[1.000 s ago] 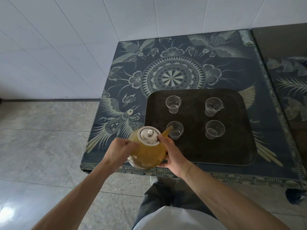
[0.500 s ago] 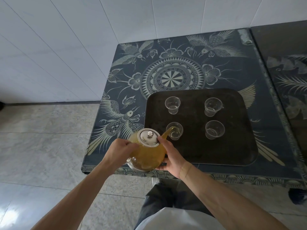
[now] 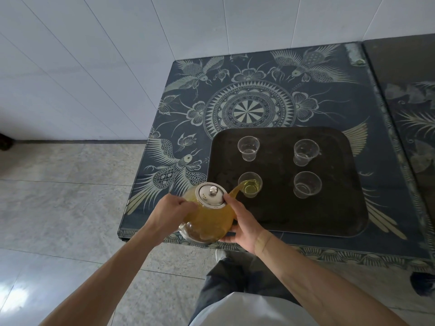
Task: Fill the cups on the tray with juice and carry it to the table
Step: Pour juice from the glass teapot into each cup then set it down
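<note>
A glass teapot (image 3: 207, 220) full of amber juice, with a steel lid, is tilted over the near left corner of a dark square tray (image 3: 282, 208). My left hand (image 3: 169, 212) grips its handle side and my right hand (image 3: 244, 222) supports its body under the spout. The spout reaches the rim of the near left cup (image 3: 250, 187), which holds a little yellow juice. Three other clear plastic cups stand on the tray with no juice in them: far left (image 3: 248, 148), far right (image 3: 305, 152), near right (image 3: 306, 187).
The tray lies on a low dark blue table (image 3: 247, 102) painted with birds and a round medallion, set against a white tiled wall. A second dark table (image 3: 409, 95) adjoins on the right. Grey floor tiles lie to the left, and my legs are at the table's front edge.
The teapot has tipped further toward the near left cup, and juice now sits in that cup, which held none before. Both hands keep the same grip.
</note>
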Motion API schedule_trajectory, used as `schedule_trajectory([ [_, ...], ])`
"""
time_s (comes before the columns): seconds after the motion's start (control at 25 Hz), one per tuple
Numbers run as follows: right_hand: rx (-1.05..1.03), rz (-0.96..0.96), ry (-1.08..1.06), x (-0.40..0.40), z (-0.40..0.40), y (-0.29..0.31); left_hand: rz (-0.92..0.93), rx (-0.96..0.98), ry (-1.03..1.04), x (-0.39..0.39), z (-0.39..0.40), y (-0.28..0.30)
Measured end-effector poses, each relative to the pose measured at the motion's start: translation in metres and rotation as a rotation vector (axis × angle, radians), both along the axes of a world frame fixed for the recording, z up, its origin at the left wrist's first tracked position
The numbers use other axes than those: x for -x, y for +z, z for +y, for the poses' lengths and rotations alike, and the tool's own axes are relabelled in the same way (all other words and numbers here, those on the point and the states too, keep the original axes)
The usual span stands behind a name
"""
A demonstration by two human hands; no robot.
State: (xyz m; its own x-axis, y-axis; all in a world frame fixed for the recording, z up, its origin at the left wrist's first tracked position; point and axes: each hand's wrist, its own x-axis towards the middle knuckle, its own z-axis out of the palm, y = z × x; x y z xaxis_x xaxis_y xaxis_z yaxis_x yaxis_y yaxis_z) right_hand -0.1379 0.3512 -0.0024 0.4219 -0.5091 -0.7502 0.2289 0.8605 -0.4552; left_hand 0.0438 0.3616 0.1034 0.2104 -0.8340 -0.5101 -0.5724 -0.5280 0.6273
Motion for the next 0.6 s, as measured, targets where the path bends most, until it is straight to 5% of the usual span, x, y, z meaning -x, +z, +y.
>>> schedule_trajectory([
  [0.6, 0.021, -0.001, 0.046, 0.0022, 0.0050, -0.0014, -0.009, -0.027, 0.023, 0.0026, 0.0062, 0.0030],
])
